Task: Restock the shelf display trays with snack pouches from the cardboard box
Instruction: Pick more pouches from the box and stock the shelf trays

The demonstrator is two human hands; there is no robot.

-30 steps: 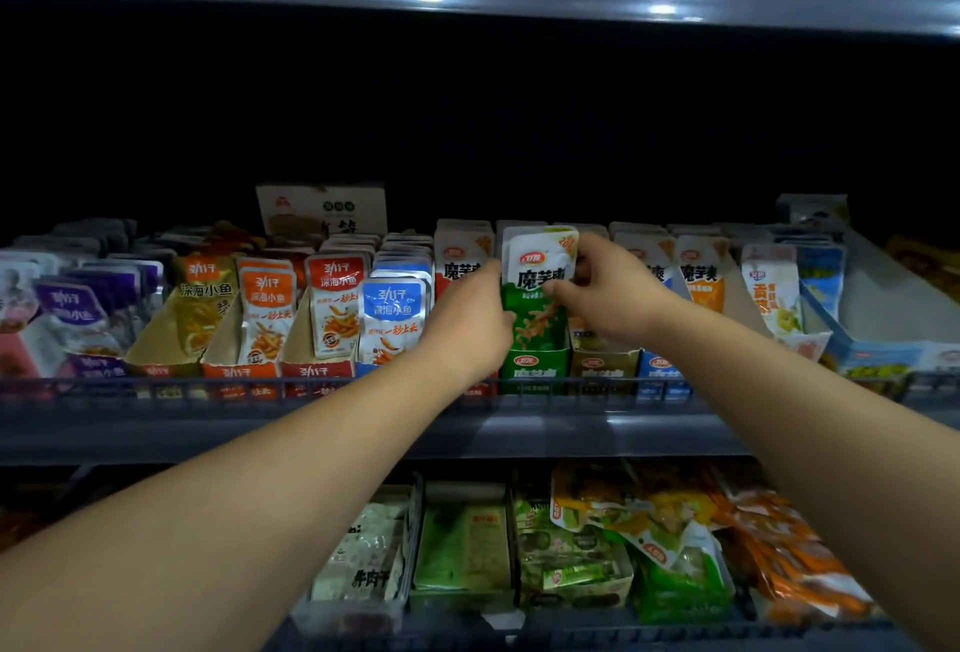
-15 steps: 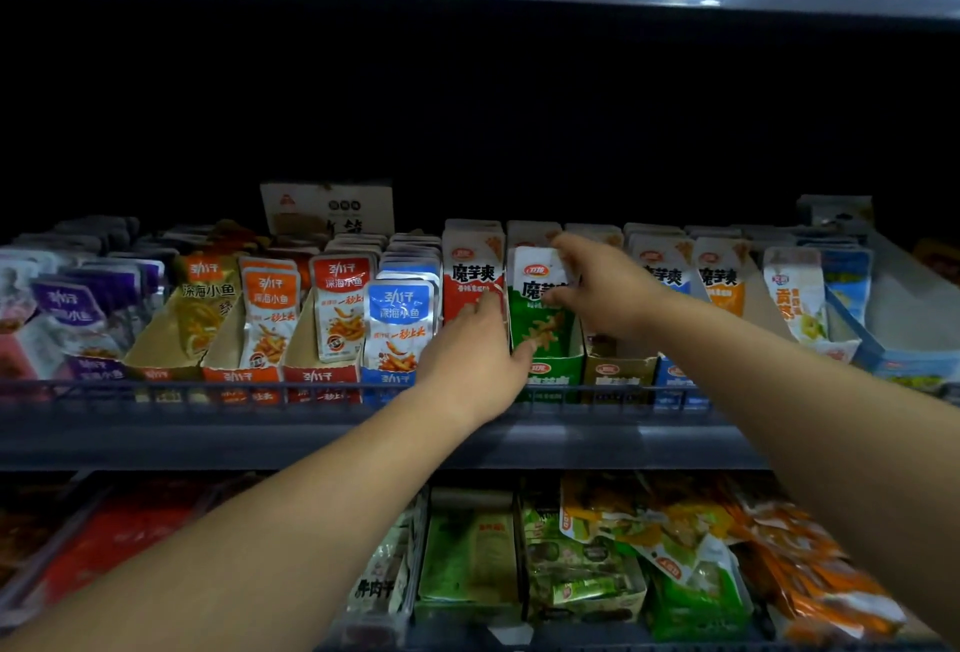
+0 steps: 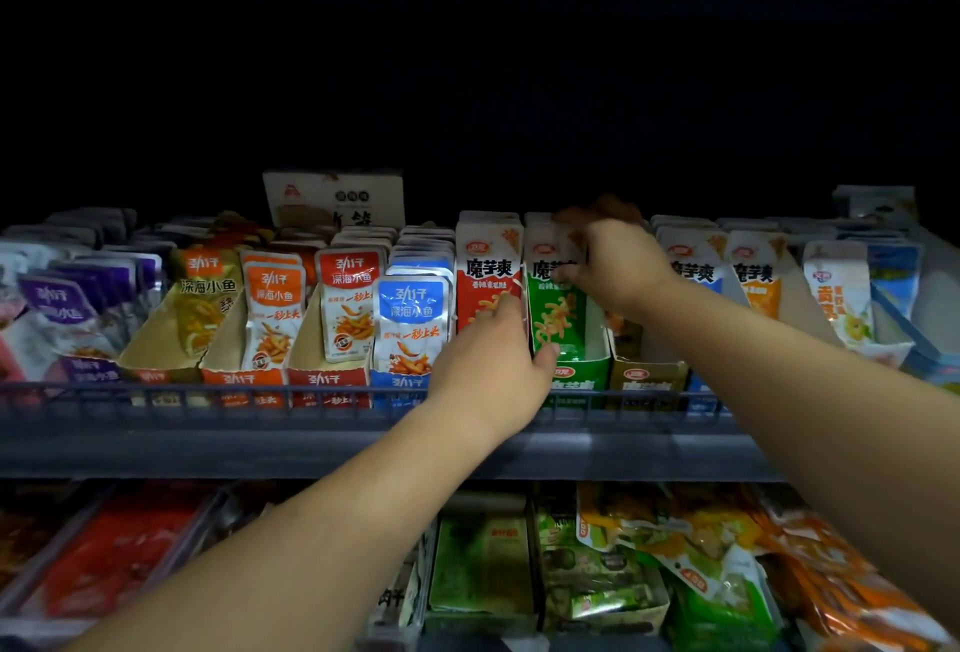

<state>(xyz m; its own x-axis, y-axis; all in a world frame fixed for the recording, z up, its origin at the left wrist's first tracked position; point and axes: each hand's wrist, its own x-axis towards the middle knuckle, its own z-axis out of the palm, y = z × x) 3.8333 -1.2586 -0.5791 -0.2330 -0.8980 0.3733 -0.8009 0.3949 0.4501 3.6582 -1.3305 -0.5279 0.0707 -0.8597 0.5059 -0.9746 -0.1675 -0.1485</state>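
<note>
A row of green snack pouches (image 3: 558,319) stands upright in a green display tray (image 3: 582,381) on the middle shelf. My left hand (image 3: 493,365) lies against the front pouch's left edge, fingers fairly straight, thumb touching the pouch's lower front. Over the tops of the green pouches my right hand (image 3: 613,262) has its fingers curled, gripping them; its fingertips are blurred. A red pouch row (image 3: 488,282) stands just left of the green one. The cardboard box is out of view.
Trays of orange, red and blue fish-snack pouches (image 3: 410,319) fill the shelf to the left, with more white-topped pouches (image 3: 696,267) to the right. A wire rail (image 3: 260,394) runs along the shelf front. The lower shelf holds loose green and orange bags (image 3: 727,573).
The green pouch held in both hands has gone down into its tray. My right hand has moved up and back over the pouch tops, and my left hand has dropped to the front pouch.
</note>
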